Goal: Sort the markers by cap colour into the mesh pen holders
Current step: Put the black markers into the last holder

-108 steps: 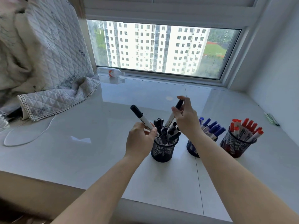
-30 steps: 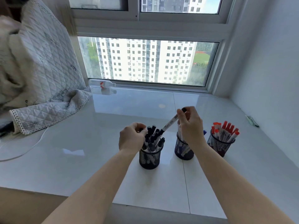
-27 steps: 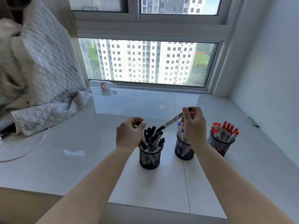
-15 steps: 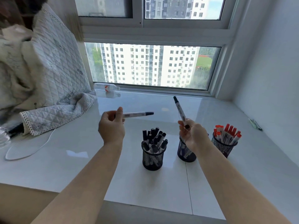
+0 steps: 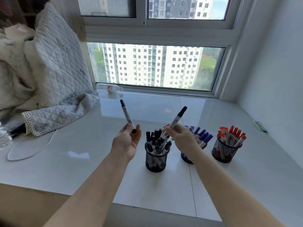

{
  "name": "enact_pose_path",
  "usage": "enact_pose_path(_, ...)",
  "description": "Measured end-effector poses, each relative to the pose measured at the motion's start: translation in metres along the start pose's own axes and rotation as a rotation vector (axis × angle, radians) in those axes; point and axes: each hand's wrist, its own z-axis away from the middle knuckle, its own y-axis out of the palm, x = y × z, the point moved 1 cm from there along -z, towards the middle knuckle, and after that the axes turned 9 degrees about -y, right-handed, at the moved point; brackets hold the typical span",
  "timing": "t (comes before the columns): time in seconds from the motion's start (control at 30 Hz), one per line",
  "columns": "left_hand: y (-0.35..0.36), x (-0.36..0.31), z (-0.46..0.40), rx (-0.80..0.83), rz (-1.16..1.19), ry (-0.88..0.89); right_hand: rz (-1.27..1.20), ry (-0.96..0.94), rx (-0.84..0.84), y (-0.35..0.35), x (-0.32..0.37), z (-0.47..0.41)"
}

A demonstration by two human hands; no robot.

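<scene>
Black-capped markers are what I have in both hands: my left hand [image 5: 127, 141] pinches one marker [image 5: 127, 115] by its lower end, long axis near upright, cap up. My right hand [image 5: 181, 138] pinches the other marker [image 5: 174, 122] mid-barrel, tilted, its low end just above the black-marker holder [image 5: 156, 161], so the right is nearer. The blue holder [image 5: 186, 158] and red holder [image 5: 225, 151] stand further right. Barrel printing is too small to read.
</scene>
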Motion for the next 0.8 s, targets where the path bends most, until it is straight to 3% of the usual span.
enact_pose_path(0.2,-0.001,0.007,0.0,0.004,-0.11,0.075,0.521,-0.07,0.049,0.01,-0.019,0.004)
enact_pose_path(0.3,-0.003,0.01,-0.002,-0.001,-0.227,0.121,0.543,-0.093,0.036,0.013,-0.025,0.006)
enact_pose_path(0.47,-0.007,0.013,-0.008,-0.063,-0.616,0.344,0.549,-0.188,-0.115,0.011,-0.022,0.003)
enact_pose_path(0.67,-0.011,0.018,-0.012,-0.049,-0.659,0.376,0.703,-0.405,-0.178,0.022,-0.02,0.008)
enact_pose_path(0.8,-0.017,0.019,-0.015,-0.111,-0.725,0.393,0.734,-0.384,-0.127,0.032,-0.025,0.008)
